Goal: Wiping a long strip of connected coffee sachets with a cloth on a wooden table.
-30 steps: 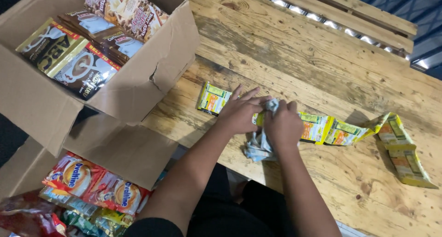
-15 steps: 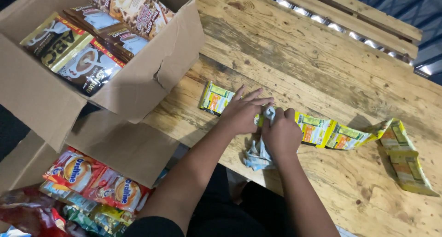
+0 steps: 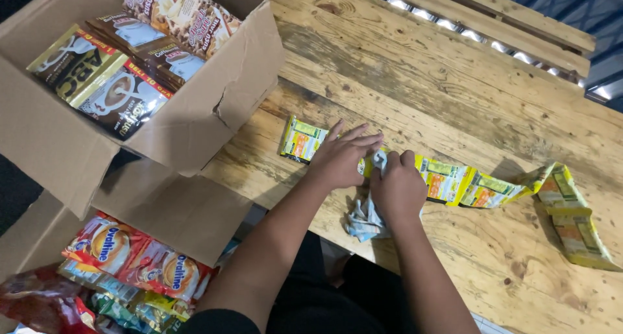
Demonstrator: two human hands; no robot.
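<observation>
- We are pressing our left hand point(image 3: 339, 160) flat, fingers spread, on the strip of yellow-green sachets point(image 3: 448, 181) lying across the counter point(image 3: 415, 68).
- We are closing our right hand point(image 3: 396, 190) around a crumpled bluish-white wrapper point(image 3: 365, 218), pinched against the strip.
- We are risking a tear at a seam if the pull is uneven.
- The strip's far end point(image 3: 574, 220) is lying near the counter's edge and might slide off.

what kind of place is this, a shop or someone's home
Likely a small shop's stockroom or packing spot, though I can't be sure. An open cardboard box holds many drink-mix packs, more sachets fill a second box below, and both hands, left hand and right hand, handle a strip of yellow sachets on a rough wooden table.
</observation>
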